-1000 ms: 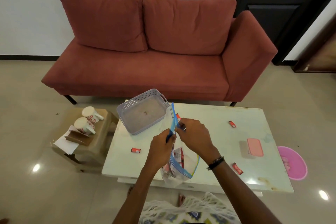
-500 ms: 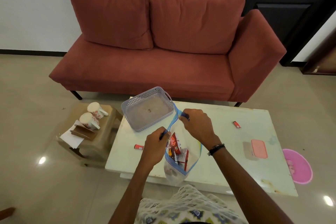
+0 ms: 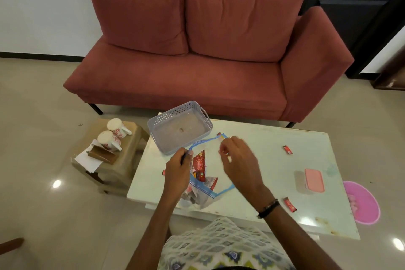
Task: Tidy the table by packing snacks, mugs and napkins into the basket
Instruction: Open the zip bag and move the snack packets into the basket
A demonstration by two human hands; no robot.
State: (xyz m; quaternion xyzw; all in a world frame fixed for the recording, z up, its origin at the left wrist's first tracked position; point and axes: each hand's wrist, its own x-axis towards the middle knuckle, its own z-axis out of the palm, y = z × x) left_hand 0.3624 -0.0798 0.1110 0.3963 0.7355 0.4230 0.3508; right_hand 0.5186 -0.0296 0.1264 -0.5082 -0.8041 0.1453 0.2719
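Observation:
A clear zip bag (image 3: 202,195) with a blue seal lies on the white table (image 3: 258,138), holding red snack packs (image 3: 198,164). My left hand (image 3: 177,166) pinches the blue seal at its left end. My right hand (image 3: 238,158) hovers over the bag's right side with fingers curled and blurred; whether it holds the plastic I cannot tell. The grey basket (image 3: 157,126) stands just behind the bag, with only a small speck inside. Loose red sachets (image 3: 287,149) (image 3: 289,204) lie on the table. Two mugs (image 3: 118,127) (image 3: 108,140) and napkins (image 3: 87,158) sit on a side stool.
A pink-lidded box (image 3: 314,180) rests on the table's right part. The wooden stool (image 3: 125,160) stands left of the table. A pink round thing (image 3: 361,203) lies on the floor at the right. A red sofa (image 3: 186,76) is behind the table.
The bag has come down from upright to lying flat on the table. My hands moved apart along its seal, and the right one now sits off the seal's end.

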